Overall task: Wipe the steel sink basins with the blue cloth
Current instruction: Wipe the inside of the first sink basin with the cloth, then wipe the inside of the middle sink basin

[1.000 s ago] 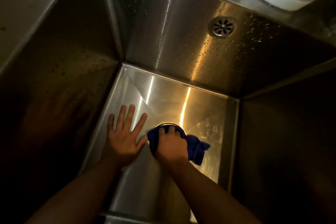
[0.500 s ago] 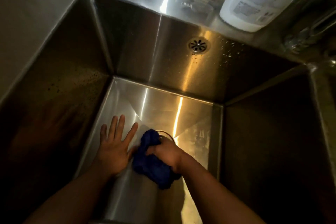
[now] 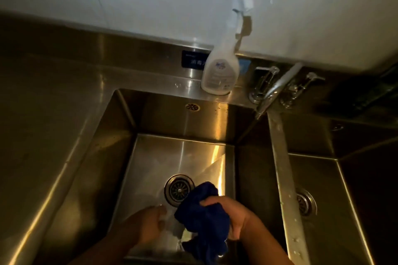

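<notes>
So the blue cloth (image 3: 206, 219) is bunched up in the right hand (image 3: 233, 216), fingers clamped round the top of the wad, with the loose end hanging down toward the near edge of the left basin (image 3: 150, 161). It's held over the basin floor just right of the drain strainer (image 3: 179, 189), and the top corner of the cloth covers the strainer's right rim. Can't tell if the cloth is actually touching the steel or hanging just above it, the lighting is pretty dim down there.

The left hand (image 3: 150, 224) is low in the same basin, just left of the cloth, empty, fingers loosely curled and not gripping anything. It's blurry, so no idea if it's resting on the floor of the basin.

A second basin (image 3: 323, 178) sits to the right with its own drain (image 3: 304, 202), split off by a steel divider (image 3: 284, 178) speckled with water drops. On the back ledge there's a white spray bottle (image 3: 220, 71) standing upright behind the left basin, and the faucet (image 3: 277, 88) with its two taps is just to the right of it, spout angled over the divider
</notes>
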{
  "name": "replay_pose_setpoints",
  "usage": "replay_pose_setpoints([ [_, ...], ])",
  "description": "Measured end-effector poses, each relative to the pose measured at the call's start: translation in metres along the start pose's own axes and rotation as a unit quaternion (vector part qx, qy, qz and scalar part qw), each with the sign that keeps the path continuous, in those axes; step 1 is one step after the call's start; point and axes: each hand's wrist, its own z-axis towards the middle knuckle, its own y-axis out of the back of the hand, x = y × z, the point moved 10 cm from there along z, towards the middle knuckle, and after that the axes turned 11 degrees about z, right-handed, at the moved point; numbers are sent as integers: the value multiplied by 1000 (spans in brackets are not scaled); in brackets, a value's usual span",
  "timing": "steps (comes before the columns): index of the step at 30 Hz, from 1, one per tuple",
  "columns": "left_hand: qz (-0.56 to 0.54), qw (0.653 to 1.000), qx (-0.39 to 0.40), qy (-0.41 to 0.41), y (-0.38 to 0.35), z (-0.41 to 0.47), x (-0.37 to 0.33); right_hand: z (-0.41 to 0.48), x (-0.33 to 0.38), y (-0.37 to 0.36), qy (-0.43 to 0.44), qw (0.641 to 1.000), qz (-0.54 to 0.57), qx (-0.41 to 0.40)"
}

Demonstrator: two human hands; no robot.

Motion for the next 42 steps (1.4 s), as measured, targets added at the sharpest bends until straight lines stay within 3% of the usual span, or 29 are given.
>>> replay_pose_setpoints([
  [3, -33, 999, -32, 0, 11, -33, -10, -47, 11, 12, 77, 996, 48, -26],
  [5, -39, 984, -174, -30, 45, -56, -21, -82, 12, 19, 110, 987, 113, -16],
  [10, -55, 988, -145, -19, 60, -91, -63, -173, 15, 27, 204, 944, 247, 76],
  [14, 4, 989, -122, -88, 69, -93, -113, -232, 13, 51, 319, 912, 253, 46],
  [17, -16, 981, -166, -102, 94, -105, -147, -267, 10, 83, 401, 883, 244, -23],
  [20, 10, 973, -190, -129, 114, -119, -182, -303, 9, 121, 469, 850, 187, -151],
  [26, 46, 957, -250, -142, 138, -132, -244, -354, 22, 183, 524, 775, 3, -353],
  [31, 33, 955, -253, -150, 138, -139, -303, -357, 26, 229, 504, 775, -50, -379],
  [42, -55, 945, -300, -118, 101, -128, -419, -370, 53, 345, 491, 808, -71, -317],
])
